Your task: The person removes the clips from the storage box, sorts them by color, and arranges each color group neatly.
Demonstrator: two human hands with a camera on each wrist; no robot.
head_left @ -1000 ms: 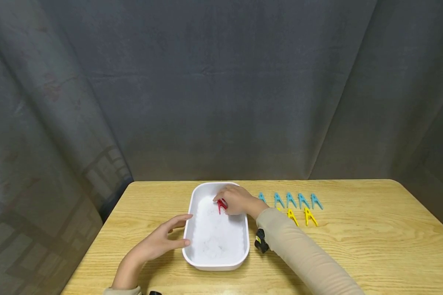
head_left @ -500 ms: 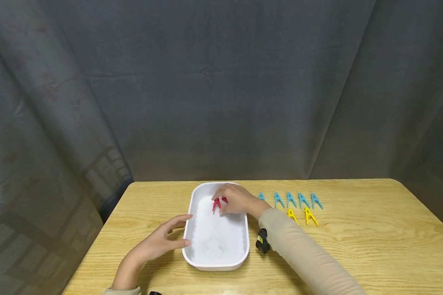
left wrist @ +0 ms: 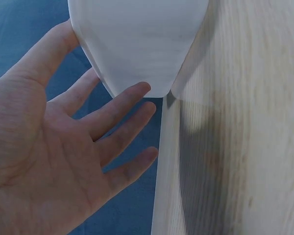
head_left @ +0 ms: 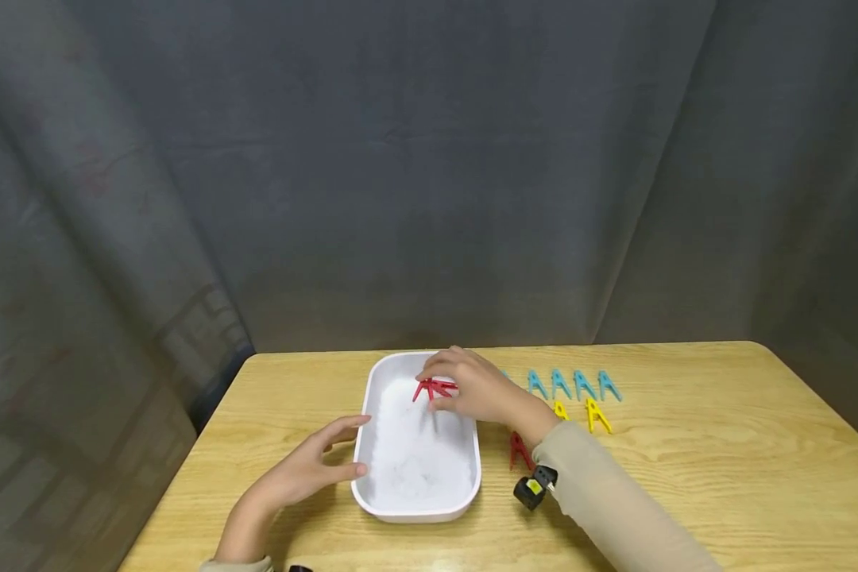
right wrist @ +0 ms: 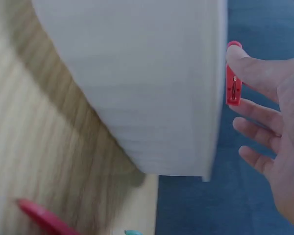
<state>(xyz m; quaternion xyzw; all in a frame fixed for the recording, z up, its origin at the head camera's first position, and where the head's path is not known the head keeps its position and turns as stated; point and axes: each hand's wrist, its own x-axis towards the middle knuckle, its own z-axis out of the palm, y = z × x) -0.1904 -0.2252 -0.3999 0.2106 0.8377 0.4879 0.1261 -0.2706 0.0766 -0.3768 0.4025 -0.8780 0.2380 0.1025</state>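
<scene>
In the head view, my right hand pinches red clothespins above the far part of a white tray. They overlap, so how many is hard to tell. The right wrist view shows one red clothespin between thumb and fingers, just past the tray's wall. My left hand is at the tray's left side with fingers spread and thumb near the rim. In the left wrist view, fingertips of that hand touch the tray's side.
Right of the tray, blue clothespins lie in a row, with yellow clothespins in front. A red clothespin lies nearer, beside the right wrist's camera. Grey curtain hangs behind the wooden table.
My right hand has risen from the tray floor with the red clothespins and shifted slightly right. A red clothespin on the table has come into view by the forearm. My left hand stays put.
</scene>
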